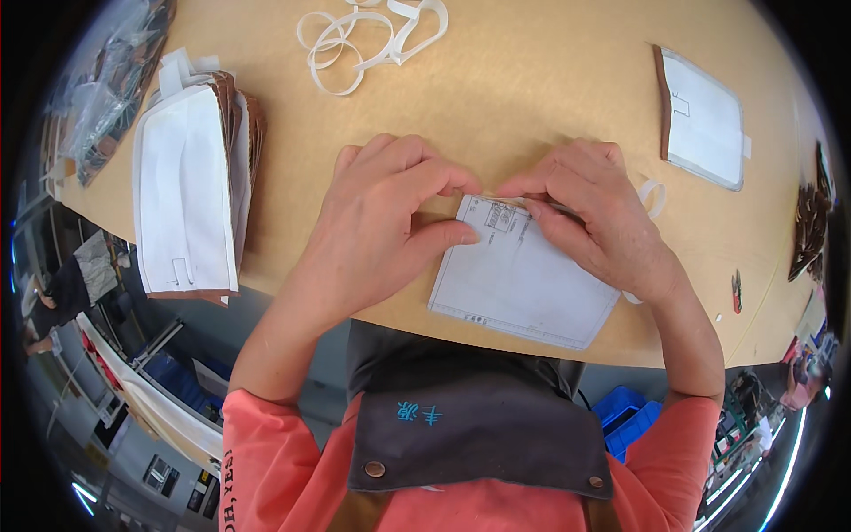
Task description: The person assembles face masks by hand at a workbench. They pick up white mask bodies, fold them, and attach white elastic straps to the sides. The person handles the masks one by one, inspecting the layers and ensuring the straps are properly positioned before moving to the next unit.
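White panel [532,284] with small printed marks is lying in the centre of the frame, on the light brown table [541,80], a little turned, with its lower edge near the front border of the table. The left hand [465,210] is at its upper left corner: the thumb lies on the left edge of the panel, and the bent index finger reaches to the upper corner, with a gap between the two tips. The right hand [517,199] is at the upper edge, with index finger and thumb bent near together. For both hands I cannot tell whether the fingers firmly grip the panel or only touch it.

A narrow white strip [656,199] curves out just beside the right hand. In the left of the frame stands a thick stack of white pieces [182,191] with brown edges. A loose white ribbon [377,49] makes loops at the top centre. In the upper right lies one separate white piece [705,120] with a brown border. A small red and dark tool [737,291] lies to the right, well apart from the hands.
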Demonstrator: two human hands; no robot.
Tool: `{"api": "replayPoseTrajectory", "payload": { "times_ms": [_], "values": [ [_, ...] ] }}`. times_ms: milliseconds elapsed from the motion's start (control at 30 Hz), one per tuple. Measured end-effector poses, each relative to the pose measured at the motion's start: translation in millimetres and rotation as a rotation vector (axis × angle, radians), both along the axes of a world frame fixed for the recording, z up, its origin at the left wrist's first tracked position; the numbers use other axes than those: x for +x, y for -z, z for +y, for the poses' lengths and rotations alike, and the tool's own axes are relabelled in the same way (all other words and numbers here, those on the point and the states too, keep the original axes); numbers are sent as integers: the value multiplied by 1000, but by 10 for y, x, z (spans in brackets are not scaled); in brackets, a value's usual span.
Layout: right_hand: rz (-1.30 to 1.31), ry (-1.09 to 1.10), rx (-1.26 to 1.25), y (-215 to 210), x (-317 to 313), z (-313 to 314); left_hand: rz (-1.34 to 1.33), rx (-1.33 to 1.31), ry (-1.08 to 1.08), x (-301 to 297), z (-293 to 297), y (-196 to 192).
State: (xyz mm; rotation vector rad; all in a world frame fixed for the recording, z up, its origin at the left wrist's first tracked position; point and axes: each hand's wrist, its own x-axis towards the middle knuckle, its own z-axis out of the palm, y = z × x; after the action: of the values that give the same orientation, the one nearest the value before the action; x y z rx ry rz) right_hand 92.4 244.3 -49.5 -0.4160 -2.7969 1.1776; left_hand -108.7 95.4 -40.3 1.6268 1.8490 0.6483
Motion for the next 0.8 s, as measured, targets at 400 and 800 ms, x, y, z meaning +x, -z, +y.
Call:
{"api": "replayPoseTrajectory", "payload": {
  "times_ms": [400, 800],
  "values": [
    [56, -4, 2, 53, 71, 12, 67, 42, 22, 24, -42, 43],
    [85, 17, -2, 92, 87, -7, -106, 125, 253, -35, -186, -63]
  ]
}}
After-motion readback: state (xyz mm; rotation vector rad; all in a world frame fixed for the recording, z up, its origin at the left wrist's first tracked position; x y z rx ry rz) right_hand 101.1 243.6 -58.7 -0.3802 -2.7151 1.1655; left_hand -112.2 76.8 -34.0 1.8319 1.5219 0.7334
